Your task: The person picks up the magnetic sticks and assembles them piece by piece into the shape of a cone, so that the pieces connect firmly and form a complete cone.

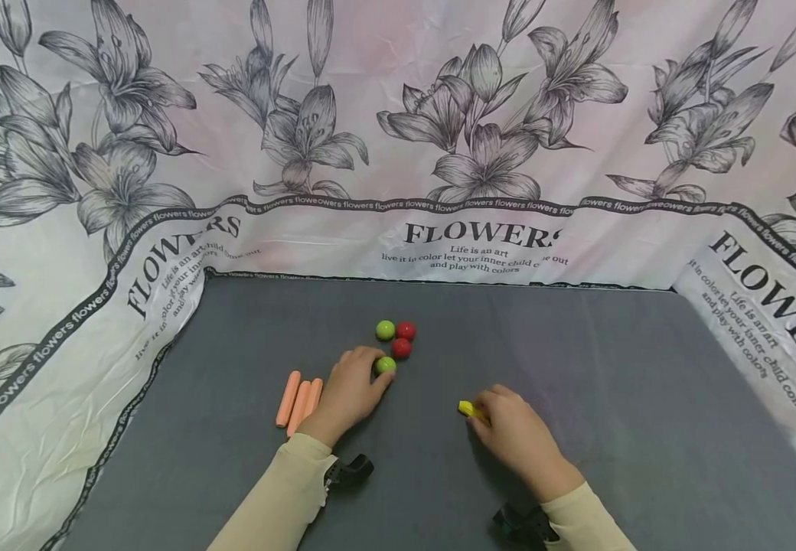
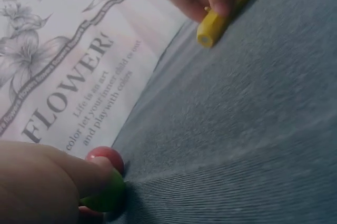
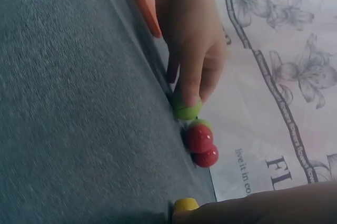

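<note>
My left hand (image 1: pixel 351 389) pinches the nearer green ball (image 1: pixel 386 366) between thumb and fingers, down on the dark grey cloth. A second green ball (image 1: pixel 385 330) lies just beyond it, beside two red balls, the far one (image 1: pixel 406 330) and the near one (image 1: pixel 401 348). Over on the right, my right hand (image 1: pixel 520 438) grips a short yellow rod-shaped piece (image 2: pixel 208 31), which shows a small pale round spot on its end in the left wrist view. The fingers cover part of this piece, and its kind is unclear.
Three orange sticks (image 1: pixel 288 399) lie side by side just left of my left wrist. Behind the grey tabletop cloth (image 1: pixel 611 367), a white flower-printed sheet (image 1: pixel 343 237) rises at the back and along both sides. Each wrist carries a dark camera strap (image 1: pixel 350 471).
</note>
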`<act>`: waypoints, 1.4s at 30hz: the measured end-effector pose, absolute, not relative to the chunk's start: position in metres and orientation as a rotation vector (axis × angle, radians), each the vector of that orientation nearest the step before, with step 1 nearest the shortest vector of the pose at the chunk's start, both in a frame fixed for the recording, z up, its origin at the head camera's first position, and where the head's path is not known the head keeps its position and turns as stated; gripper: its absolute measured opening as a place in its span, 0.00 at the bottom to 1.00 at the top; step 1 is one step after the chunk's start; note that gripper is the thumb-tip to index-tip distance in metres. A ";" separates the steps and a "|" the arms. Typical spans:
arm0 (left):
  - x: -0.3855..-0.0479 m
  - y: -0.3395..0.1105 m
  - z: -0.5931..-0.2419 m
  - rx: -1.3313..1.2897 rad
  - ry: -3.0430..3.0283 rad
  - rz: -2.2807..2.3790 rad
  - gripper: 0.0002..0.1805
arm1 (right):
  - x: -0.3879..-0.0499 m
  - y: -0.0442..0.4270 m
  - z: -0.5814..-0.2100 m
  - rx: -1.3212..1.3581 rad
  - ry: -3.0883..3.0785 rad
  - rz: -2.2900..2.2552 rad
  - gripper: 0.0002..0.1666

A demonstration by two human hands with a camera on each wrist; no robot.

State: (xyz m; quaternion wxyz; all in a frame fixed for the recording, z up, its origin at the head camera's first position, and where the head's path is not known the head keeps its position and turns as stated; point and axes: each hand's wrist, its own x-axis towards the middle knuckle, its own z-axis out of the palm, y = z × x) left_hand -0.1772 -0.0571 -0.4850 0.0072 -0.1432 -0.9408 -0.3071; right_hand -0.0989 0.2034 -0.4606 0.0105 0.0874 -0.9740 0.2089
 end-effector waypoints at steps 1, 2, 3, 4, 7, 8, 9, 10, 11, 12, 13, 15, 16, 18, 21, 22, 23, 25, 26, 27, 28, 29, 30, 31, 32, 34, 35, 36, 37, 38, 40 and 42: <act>-0.176 -0.058 -0.485 -0.451 -2.949 -0.987 0.21 | -0.099 0.202 -0.461 0.278 -3.036 0.672 0.08; -0.174 -0.059 -0.484 -0.456 -2.948 -1.012 0.21 | -0.098 0.201 -0.461 0.283 -3.031 0.688 0.07; -0.173 -0.060 -0.484 -0.463 -2.949 -1.033 0.21 | -0.098 0.199 -0.461 0.284 -3.029 0.705 0.07; -0.172 -0.062 -0.484 -0.471 -2.947 -1.056 0.21 | -0.098 0.198 -0.460 0.281 -3.031 0.716 0.07; -0.169 -0.066 -0.483 -0.515 -2.931 -1.099 0.19 | -0.097 0.194 -0.458 0.297 -3.038 0.707 0.08; -0.168 -0.068 -0.484 -0.539 -2.927 -1.110 0.18 | -0.097 0.193 -0.457 0.300 -3.044 0.696 0.09; -0.167 -0.068 -0.485 -0.572 -2.926 -1.117 0.17 | -0.096 0.191 -0.456 0.304 -3.050 0.682 0.10; -0.166 -0.069 -0.485 -0.613 -2.924 -1.126 0.17 | -0.096 0.190 -0.455 0.310 -3.054 0.662 0.10; -0.164 -0.068 -0.486 -0.661 -2.925 -1.134 0.17 | -0.095 0.189 -0.455 0.315 -3.058 0.648 0.09; -0.163 -0.067 -0.488 -0.718 -2.924 -1.140 0.18 | -0.094 0.188 -0.454 0.316 -3.067 0.638 0.09; -0.162 -0.066 -0.489 -0.776 -2.924 -1.154 0.18 | -0.094 0.187 -0.454 0.323 -3.070 0.628 0.08; -0.159 -0.061 -0.492 -0.905 -2.904 -1.194 0.19 | -0.093 0.187 -0.454 0.335 -3.074 0.616 0.07; -0.158 -0.059 -0.492 -0.961 -2.889 -1.221 0.19 | -0.092 0.186 -0.454 0.343 -3.076 0.616 0.08; -0.156 -0.054 -0.493 -1.045 -2.859 -1.261 0.18 | -0.092 0.185 -0.454 0.370 -3.069 0.621 0.08; -0.154 -0.049 -0.493 -1.110 -2.827 -1.279 0.18 | -0.091 0.183 -0.454 0.409 -3.059 0.643 0.08; -0.153 -0.048 -0.493 -1.117 -2.826 -1.269 0.18 | -0.091 0.182 -0.454 0.418 -3.055 0.650 0.08; -0.153 -0.047 -0.493 -1.123 -2.824 -1.263 0.18 | -0.091 0.182 -0.454 0.423 -3.054 0.659 0.07; -0.153 -0.047 -0.493 -1.131 -2.825 -1.252 0.19 | -0.091 0.180 -0.456 0.423 -3.054 0.676 0.07; -0.153 -0.047 -0.493 -1.133 -2.828 -1.249 0.19 | -0.091 0.179 -0.456 0.419 -3.049 0.687 0.07; -0.153 -0.048 -0.494 -1.136 -2.827 -1.253 0.19 | -0.091 0.178 -0.457 0.413 -3.048 0.700 0.07; -0.153 -0.048 -0.494 -1.139 -2.830 -1.255 0.19 | -0.091 0.177 -0.458 0.407 -3.047 0.709 0.07; -0.153 -0.049 -0.495 -1.142 -2.829 -1.263 0.20 | -0.090 0.176 -0.459 0.403 -3.046 0.716 0.07; -0.153 -0.049 -0.495 -1.144 -2.830 -1.266 0.20 | -0.090 0.176 -0.459 0.403 -3.043 0.710 0.07; -0.153 -0.050 -0.495 -1.145 -2.831 -1.270 0.20 | -0.090 0.175 -0.460 0.401 -3.042 0.697 0.07; -0.153 -0.051 -0.496 -1.148 -2.830 -1.276 0.20 | -0.090 0.175 -0.460 0.403 -3.039 0.680 0.07; -0.153 -0.052 -0.497 -1.154 -2.825 -1.291 0.20 | -0.089 0.175 -0.462 0.410 -3.032 0.631 0.07; -0.153 -0.052 -0.497 -1.156 -2.823 -1.300 0.19 | -0.089 0.175 -0.462 0.415 -3.025 0.608 0.07; -0.154 -0.053 -0.498 -1.159 -2.820 -1.311 0.19 | -0.089 0.175 -0.463 0.421 -3.019 0.588 0.07; -0.154 -0.053 -0.498 -1.164 -2.815 -1.327 0.19 | -0.089 0.175 -0.463 0.429 -3.013 0.577 0.07; -0.154 -0.054 -0.499 -1.168 -2.812 -1.345 0.19 | -0.089 0.175 -0.464 0.438 -3.007 0.573 0.07; -0.154 -0.055 -0.499 -1.172 -2.807 -1.387 0.19 | -0.089 0.175 -0.465 0.457 -2.995 0.571 0.07; -0.155 -0.056 -0.499 -1.186 -2.801 -1.423 0.18 | -0.088 0.175 -0.466 0.474 -2.979 0.565 0.08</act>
